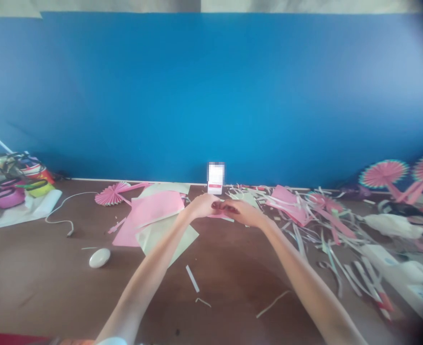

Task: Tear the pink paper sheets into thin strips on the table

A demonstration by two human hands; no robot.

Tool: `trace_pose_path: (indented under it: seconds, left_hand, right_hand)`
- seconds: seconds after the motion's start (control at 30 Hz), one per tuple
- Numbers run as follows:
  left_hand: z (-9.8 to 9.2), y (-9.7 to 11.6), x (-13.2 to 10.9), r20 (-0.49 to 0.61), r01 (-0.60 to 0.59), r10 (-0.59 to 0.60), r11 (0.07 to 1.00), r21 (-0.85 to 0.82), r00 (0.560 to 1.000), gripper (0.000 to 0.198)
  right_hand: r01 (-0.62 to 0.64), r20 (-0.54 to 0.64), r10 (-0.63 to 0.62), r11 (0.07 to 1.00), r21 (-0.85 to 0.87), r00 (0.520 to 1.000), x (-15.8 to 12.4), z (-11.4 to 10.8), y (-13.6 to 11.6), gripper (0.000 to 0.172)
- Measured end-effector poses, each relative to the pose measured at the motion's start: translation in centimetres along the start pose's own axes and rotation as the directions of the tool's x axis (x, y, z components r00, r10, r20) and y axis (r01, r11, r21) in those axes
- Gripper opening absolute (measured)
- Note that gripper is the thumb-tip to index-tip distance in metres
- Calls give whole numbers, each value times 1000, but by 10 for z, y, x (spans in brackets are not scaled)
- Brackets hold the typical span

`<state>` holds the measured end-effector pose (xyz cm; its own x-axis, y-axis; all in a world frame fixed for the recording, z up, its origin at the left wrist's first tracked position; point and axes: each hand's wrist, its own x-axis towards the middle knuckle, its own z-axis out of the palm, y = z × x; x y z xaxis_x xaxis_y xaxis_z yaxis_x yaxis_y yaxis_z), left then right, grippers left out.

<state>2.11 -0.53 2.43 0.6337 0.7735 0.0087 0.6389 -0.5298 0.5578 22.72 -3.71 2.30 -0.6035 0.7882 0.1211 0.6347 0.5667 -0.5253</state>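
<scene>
Both arms reach forward over a brown table [233,282]. My left hand [201,205] and my right hand [243,212] meet at the middle, fingers curled together around a small folded pink paper piece [219,206]. The piece is mostly hidden by my fingers. Flat pink paper sheets [150,213] and pale cream sheets [166,235] lie just left of my hands. A small white phone [215,178] stands upright behind them against the blue wall.
A folded pink paper fan [112,194] lies at the back left, near a white cable [65,211] and a white mouse [99,258]. Colourful tape rolls [20,184] sit far left. Paper strips [319,225] and pink fans [384,173] crowd the right.
</scene>
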Motion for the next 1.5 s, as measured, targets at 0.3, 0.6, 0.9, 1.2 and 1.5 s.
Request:
trace_pose_path:
  seconds: [0.3, 0.6, 0.9, 1.2, 1.5]
  left_hand:
    - [6, 0, 2, 33, -47, 47, 999, 8, 998, 16]
    - [6, -2, 4, 64, -98, 102, 993, -59, 993, 17]
    - [3, 1, 2, 83, -149, 151, 989, -26, 985, 20]
    - [-7, 2, 1, 62, -227, 231, 971, -69, 971, 22]
    - [-6, -1, 1, 7, -165, 165, 984, 66, 986, 21]
  right_hand:
    - [-81, 78, 77, 995, 60, 994, -2, -4, -1, 29]
    - [-52, 86, 44, 994, 95, 995, -4, -9, -8, 32]
    - [-65, 126, 47, 988, 138, 991, -3, -9, -2, 29]
    - [-96, 149, 64, 970, 224, 987, -3, -12, -3, 29]
    - [-113, 71, 109, 992, 54, 991, -2, -6, -12, 28]
